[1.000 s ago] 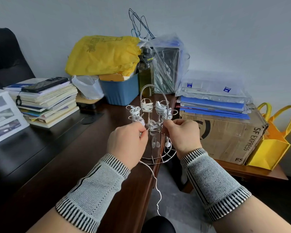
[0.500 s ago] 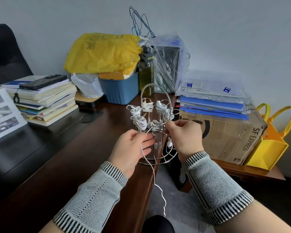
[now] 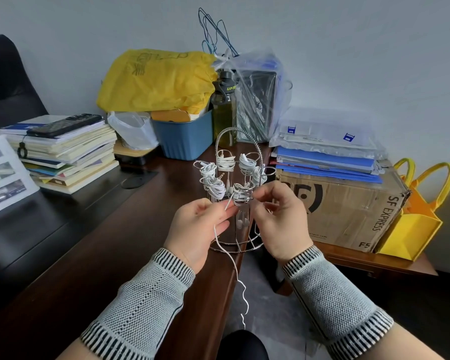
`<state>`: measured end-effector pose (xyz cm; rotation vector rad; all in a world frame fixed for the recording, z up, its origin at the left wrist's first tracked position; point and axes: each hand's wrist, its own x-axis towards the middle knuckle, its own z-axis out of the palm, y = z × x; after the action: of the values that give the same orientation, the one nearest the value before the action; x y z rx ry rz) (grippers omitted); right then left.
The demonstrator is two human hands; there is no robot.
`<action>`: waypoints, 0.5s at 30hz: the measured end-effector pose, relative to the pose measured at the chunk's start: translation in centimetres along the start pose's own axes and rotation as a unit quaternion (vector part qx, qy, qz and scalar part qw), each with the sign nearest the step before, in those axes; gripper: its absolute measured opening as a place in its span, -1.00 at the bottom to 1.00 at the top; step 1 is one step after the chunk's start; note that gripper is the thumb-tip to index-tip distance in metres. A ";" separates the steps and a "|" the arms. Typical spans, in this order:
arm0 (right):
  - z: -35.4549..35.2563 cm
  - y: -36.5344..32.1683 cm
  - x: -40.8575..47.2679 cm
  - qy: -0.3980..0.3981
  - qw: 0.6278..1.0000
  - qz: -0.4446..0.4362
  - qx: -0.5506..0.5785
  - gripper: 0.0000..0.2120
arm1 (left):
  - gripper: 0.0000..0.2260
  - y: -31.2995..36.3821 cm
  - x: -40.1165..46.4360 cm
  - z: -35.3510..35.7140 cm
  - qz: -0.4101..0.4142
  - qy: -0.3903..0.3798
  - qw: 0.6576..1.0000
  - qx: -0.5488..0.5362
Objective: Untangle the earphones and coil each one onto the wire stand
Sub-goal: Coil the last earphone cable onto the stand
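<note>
Scene: my two hands meet at the front of the wire stand (image 3: 235, 193), which sits at the edge of the dark desk (image 3: 94, 242)
What changed: a second ago my left hand (image 3: 200, 229) was curled against the front loop with its back to me; now it has turned palm-up and dropped a little, the cord laid across it
Left hand: fingers lightly curled round the white earphone cord (image 3: 240, 289), which trails off the desk edge toward the floor
Right hand (image 3: 281, 219): fingertips pinching at the cord by the front coil (image 3: 240, 194), as they were a second ago
Stand: five other coils already wound on its upper loops
Meaning: as I judge it, this earphone is mid-wind; a long tail is left to feed up and wrap
</note>
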<state>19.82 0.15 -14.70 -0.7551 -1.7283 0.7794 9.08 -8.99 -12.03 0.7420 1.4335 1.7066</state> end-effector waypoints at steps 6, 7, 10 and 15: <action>0.5 0.1 -0.8 -0.057 0.977 -0.165 -0.119 -0.77 | -0.86 -0.2 0.0 -0.3 0.045 0.007 0.993 0.112; 0.6 0.3 -0.7 -0.049 0.979 -0.159 -0.118 -0.84 | -0.83 -0.1 0.0 -0.3 0.049 0.005 0.990 0.130; 0.6 0.4 -0.6 -0.036 0.989 -0.120 -0.077 -0.92 | -0.94 0.5 0.3 -0.8 0.054 -0.029 0.979 0.196; 0.4 0.3 -0.5 -0.018 0.999 -0.047 -0.009 -0.88 | -0.95 1.6 0.5 -2.2 -0.008 -0.147 0.953 0.264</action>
<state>19.61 -0.13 -15.37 -0.6712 -1.7914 0.7185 6.65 -9.82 -10.89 1.2103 1.6842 1.1340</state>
